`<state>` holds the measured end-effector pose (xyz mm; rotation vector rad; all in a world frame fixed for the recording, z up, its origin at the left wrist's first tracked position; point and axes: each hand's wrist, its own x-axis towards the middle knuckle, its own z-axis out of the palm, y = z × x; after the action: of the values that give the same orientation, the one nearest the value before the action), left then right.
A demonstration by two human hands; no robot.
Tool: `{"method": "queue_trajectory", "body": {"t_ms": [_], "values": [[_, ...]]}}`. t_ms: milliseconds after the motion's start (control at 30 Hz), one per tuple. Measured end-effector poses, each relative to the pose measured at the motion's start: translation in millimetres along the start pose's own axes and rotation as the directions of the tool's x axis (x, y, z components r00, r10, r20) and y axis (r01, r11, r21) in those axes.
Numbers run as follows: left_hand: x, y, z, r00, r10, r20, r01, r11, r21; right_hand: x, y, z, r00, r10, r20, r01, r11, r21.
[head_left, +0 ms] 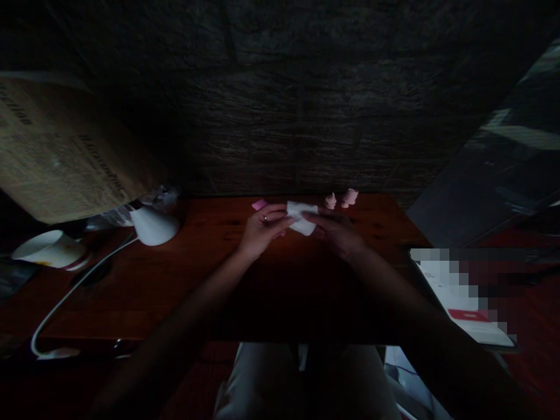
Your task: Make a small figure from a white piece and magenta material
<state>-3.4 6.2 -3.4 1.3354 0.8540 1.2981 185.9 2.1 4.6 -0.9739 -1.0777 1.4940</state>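
Bare forearms (406, 294), rounded and deep in shadow, reaching inward from the lower corners over pale trousers (258, 379) of softly creased fabric. Beyond, over the far part of a reddish-brown wooden table (135, 297), a white folded square (303, 221) held between left hand (260, 230) and right hand (343, 232): softly rumpled, blunt at the corners, perhaps tissue or perhaps cloth, too dim to settle. Clamped at both sides, with the left thumb along the near left edge and the right thumb pressed on top. Round one finger of the left hand, a small shiny ring (265, 218).

Just behind the left hand, a flat pink piece (259, 204) with straight edges. Near the right hand, toward the wall, two small pale pink shapes side by side: a knobbly one (331, 201) with a thin upward tip, and a blockier one (350, 197).

Well to the left, a smooth white cone (155, 226) with a slender, rounded cord (66, 296) curving to the front edge; nearby, crinkled clear plastic (109, 217) and a white cup (50, 248) with yellow marks. Above these, brown paper (74, 146) covered in newspaper-like lettering. Across the back, a dark wall (271, 116) of rough, ridged blocks.
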Motion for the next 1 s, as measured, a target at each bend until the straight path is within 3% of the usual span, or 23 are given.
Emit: {"method": "queue_trajectory", "body": {"t_ms": [167, 433, 600, 800, 1000], "values": [[-4, 0, 3.6, 0.997, -0.003, 0.082, -0.001, 0.999, 0.041, -2, 2, 2, 1.000, -0.004, 0.011, 0.005, 1.000, -0.016], [-4, -1, 4.5, 0.998, 0.052, 0.033, -0.054, 0.996, 0.077, -6, 1, 4, 0.999, 0.024, -0.039, -0.027, 0.995, -0.091], [-6, 5, 4.5, 0.999, 0.048, 0.016, -0.050, 0.987, 0.153, -8, -1, 6, 1.000, -0.004, 0.006, 0.004, 0.996, -0.091], [-4, 7, 2.3, 0.996, 0.000, -0.084, 0.011, 0.991, 0.135, -12, -5, 12, 0.991, -0.088, 0.103, 0.104, 0.981, -0.164], [0, 1, -1.0, 0.993, -0.092, -0.080, 0.097, 0.994, 0.059, -8, -3, 8, 0.994, -0.104, 0.021, 0.106, 0.973, -0.204]]}}
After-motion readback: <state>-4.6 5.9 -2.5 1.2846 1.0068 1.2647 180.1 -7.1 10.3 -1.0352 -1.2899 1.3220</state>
